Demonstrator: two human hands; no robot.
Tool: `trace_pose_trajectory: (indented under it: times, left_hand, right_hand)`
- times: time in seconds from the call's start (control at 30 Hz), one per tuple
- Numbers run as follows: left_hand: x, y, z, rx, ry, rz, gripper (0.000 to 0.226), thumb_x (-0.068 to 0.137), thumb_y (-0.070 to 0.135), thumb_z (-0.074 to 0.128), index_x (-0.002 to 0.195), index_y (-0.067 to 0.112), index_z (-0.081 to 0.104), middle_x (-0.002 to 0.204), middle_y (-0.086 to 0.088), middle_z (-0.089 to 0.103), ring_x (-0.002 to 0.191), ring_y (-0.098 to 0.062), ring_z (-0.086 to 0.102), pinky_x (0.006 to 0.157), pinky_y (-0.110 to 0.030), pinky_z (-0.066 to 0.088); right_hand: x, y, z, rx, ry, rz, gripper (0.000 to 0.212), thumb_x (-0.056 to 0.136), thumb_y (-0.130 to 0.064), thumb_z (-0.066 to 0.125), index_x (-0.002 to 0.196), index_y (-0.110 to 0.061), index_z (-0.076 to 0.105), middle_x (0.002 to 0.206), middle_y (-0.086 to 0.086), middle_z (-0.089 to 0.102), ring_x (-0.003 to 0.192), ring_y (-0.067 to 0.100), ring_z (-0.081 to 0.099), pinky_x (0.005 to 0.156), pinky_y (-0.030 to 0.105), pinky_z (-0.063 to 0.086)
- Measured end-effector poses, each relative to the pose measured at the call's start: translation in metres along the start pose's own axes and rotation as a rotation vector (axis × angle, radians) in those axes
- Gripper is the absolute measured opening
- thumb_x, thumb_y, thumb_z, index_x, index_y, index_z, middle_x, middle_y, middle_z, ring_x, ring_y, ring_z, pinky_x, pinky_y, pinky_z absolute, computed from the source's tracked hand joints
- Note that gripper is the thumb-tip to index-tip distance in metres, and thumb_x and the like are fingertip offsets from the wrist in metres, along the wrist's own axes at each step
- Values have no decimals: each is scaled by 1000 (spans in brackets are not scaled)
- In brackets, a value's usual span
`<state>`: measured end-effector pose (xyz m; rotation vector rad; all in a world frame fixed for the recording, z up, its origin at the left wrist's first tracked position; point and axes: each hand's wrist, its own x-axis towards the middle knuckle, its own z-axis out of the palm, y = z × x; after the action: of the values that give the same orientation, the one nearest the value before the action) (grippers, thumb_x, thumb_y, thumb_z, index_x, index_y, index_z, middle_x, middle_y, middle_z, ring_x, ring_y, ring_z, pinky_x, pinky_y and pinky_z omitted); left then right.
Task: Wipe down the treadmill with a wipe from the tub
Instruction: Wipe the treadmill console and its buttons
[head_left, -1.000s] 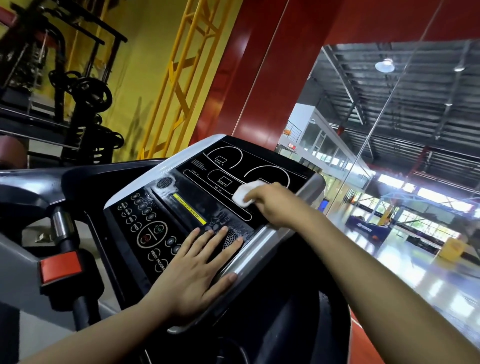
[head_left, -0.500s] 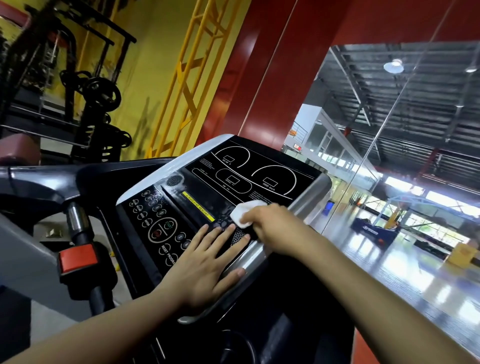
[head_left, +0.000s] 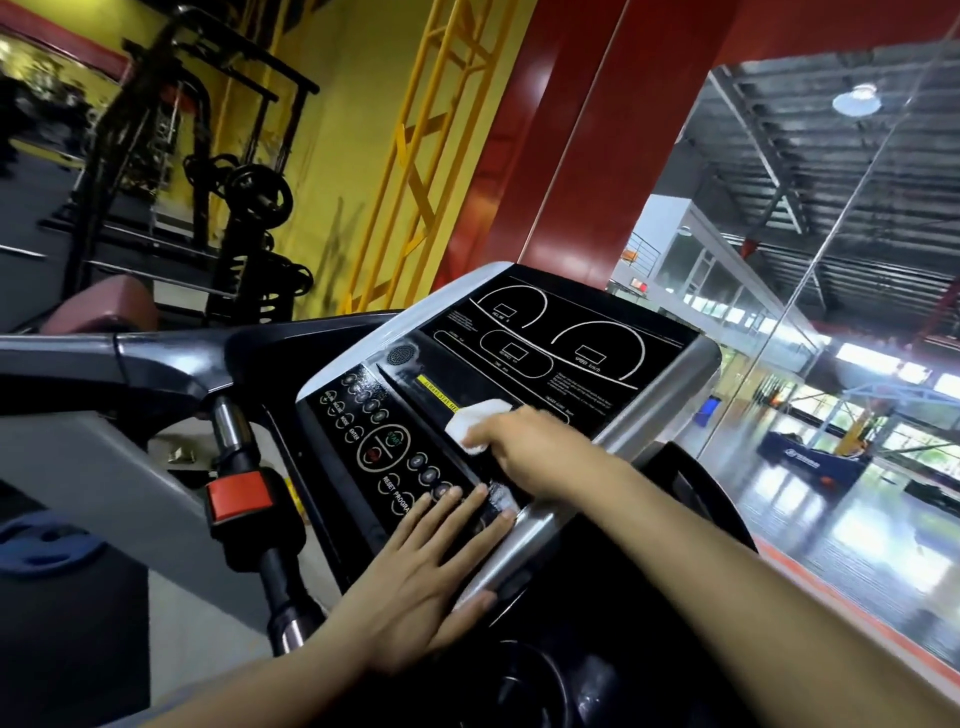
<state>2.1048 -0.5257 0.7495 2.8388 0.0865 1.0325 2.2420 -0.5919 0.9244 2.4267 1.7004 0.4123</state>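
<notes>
The right hand (head_left: 535, 449) reaches across the treadmill console (head_left: 524, 395) from the lower right, its forearm stretched out long, fingers curled over a white wipe (head_left: 470, 423) and pressing it onto the black panel just below the yellow label (head_left: 439, 397). The left hand (head_left: 421, 582) lies flat on the near edge of the console, fingers straight and spread, the fingertips beside the round buttons (head_left: 384, 441) and the thumb resting along the silver rim (head_left: 524, 540). It holds nothing.

The console tilts up away from the camera, with curved white lines and small boxes on its upper part. A black handlebar (head_left: 156, 358) runs off to the left, and below it stands a post with a red clip (head_left: 239, 496). Behind are a yellow wall with a yellow ladder frame (head_left: 415, 150), a weight rack (head_left: 244, 208) with black plates, and a red pillar (head_left: 587, 135). On the right, a glass wall (head_left: 831, 312) looks onto a hall with a glossy floor.
</notes>
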Motion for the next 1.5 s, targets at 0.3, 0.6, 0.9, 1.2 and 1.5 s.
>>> trace_pose_trajectory:
  times: [0.3,0.6,0.9,1.2,1.5]
  left_hand:
    - [0,-2,6,6,25,4,64,106,61,22,163,37,4,171,-1,5,158,-23,2,124,-47,9]
    - [0,0,5,-61,47,-6,64,104,66,15,160,44,-6,171,4,-6,157,-18,-10,126,-47,2]
    - [-3,-1,1,-25,136,13,64,101,63,33,156,30,37,158,-10,42,144,-30,42,117,-50,35]
    - [-3,-2,2,-31,161,22,61,100,60,39,152,28,45,152,-11,47,139,-30,47,113,-50,40]
    - [-3,-4,2,-33,173,33,60,101,60,36,152,29,44,151,-9,48,138,-27,48,114,-48,38]
  right_hand:
    - [16,-1,-12,4,98,183,42,94,-5,48,124,-27,68,119,14,64,106,37,61,86,32,47]
    - [-7,34,-23,-97,171,346,52,92,-1,50,131,-32,66,128,15,65,111,38,63,92,38,51]
    - [-37,22,-14,-97,113,239,54,87,-5,63,132,-36,63,129,9,66,112,35,64,96,41,53]
    - [-71,-5,-3,-52,53,-24,38,90,-12,51,122,-25,66,128,-2,66,120,25,59,95,42,51]
    - [-82,-7,-18,-97,52,87,35,88,-22,50,114,-33,69,115,-2,70,108,28,64,87,38,53]
